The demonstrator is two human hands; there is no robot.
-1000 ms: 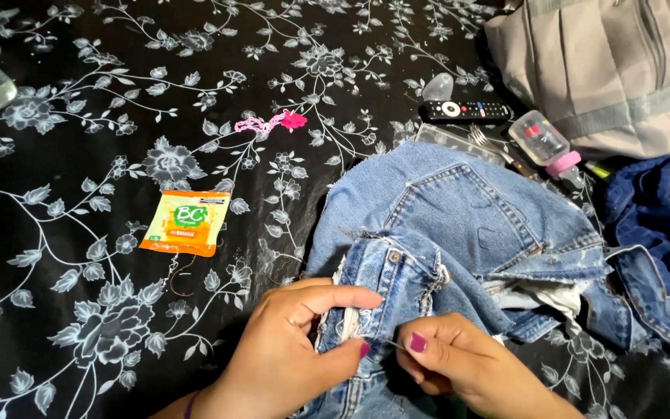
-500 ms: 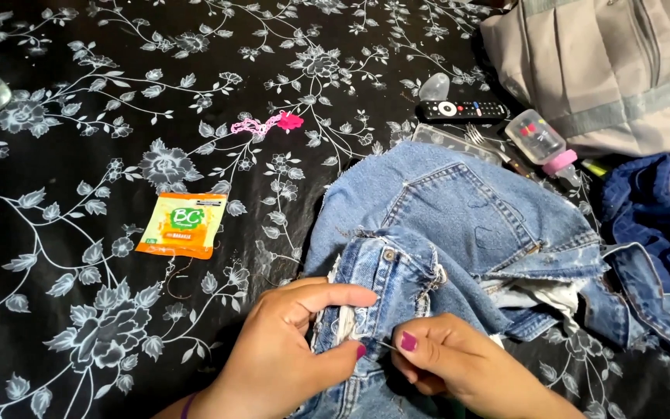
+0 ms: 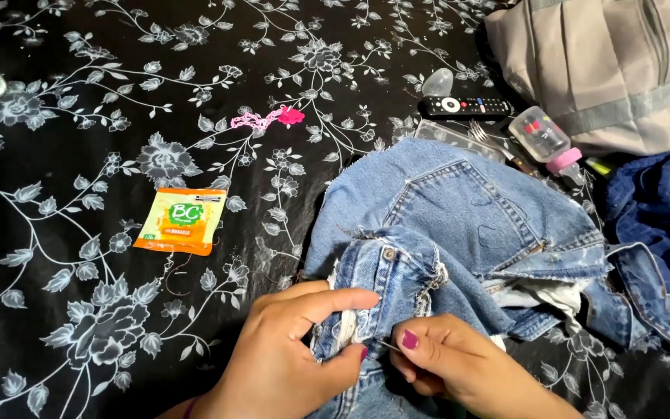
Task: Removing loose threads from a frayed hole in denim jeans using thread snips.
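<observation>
A pair of light blue jeans (image 3: 467,217) lies crumpled on a black cloth with white flowers (image 3: 118,93). My left hand (image 3: 296,357) pinches the jeans at the zip, just below the metal waistband button (image 3: 388,253). My right hand (image 3: 451,361), with pink-painted nails, holds a thin sewing needle (image 3: 385,346) between thumb and finger, its tip at the denim beside my left thumb.
An orange and green sachet (image 3: 181,220) lies to the left of the jeans. Further back lie a pink trinket on a chain (image 3: 269,119), a black remote control (image 3: 465,105) and a small clear bottle with a pink cap (image 3: 544,140). A grey bag (image 3: 606,62) and dark blue clothes (image 3: 653,217) fill the right.
My right hand has shifted slightly left, bringing the needle closer to my left thumb. My left hand keeps its pinch on the denim.
</observation>
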